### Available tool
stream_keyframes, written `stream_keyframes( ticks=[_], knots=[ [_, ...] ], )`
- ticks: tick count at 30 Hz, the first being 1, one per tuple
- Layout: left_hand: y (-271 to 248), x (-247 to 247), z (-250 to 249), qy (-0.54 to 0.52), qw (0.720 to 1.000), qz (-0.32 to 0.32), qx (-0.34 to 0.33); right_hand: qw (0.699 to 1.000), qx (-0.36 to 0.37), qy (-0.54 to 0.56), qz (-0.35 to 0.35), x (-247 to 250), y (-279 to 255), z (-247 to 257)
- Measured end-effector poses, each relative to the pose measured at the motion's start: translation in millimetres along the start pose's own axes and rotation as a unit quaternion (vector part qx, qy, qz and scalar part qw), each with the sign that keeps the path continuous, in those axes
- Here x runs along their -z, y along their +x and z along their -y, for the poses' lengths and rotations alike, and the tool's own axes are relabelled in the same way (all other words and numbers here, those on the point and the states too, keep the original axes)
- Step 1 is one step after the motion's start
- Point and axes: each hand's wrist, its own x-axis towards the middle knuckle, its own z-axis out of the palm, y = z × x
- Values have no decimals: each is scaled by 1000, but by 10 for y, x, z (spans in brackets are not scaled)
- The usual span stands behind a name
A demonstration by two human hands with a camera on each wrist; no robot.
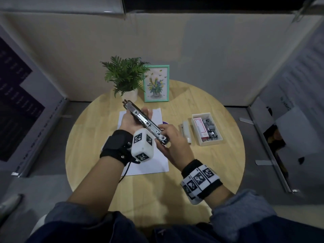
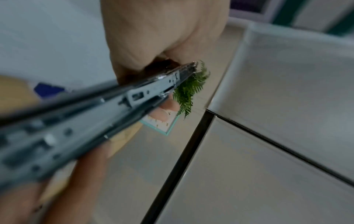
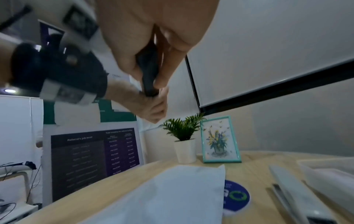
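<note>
Now I hold the opened stapler (image 1: 146, 122) above the paper sheet (image 1: 149, 165), left hand (image 1: 130, 120) round its front, right hand (image 1: 172, 139) pinching its rear. Next, I judge, I need staples (image 1: 211, 128) from the box (image 1: 211, 142) to the sheet's right.

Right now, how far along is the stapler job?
Done: stapler is up off the table, opened, metal rail showing. In hand: left hand cradles its front, right hand grips its rear. Left, probably: loading staples; they sit in the box, and neither hand holds any.
</note>
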Motion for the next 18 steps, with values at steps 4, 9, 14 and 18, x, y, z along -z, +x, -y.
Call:
stream_keyframes(
  ticks=[4, 9, 14, 18],
  knots=[
    [23, 13, 183, 136, 990, 17, -31, 998, -45, -26, 38, 38, -38, -109],
    [110, 106, 256, 222, 972, -12, -83, 968, -100, -109, 202, 305, -117, -470],
    [139, 122, 241, 249, 966, 2, -67, 922, -299, -243, 38, 610, -9, -1421],
    [175, 143, 286, 270, 961, -7, -62, 841, -294, -425, 157, 695, 210, -1858]
  ],
)
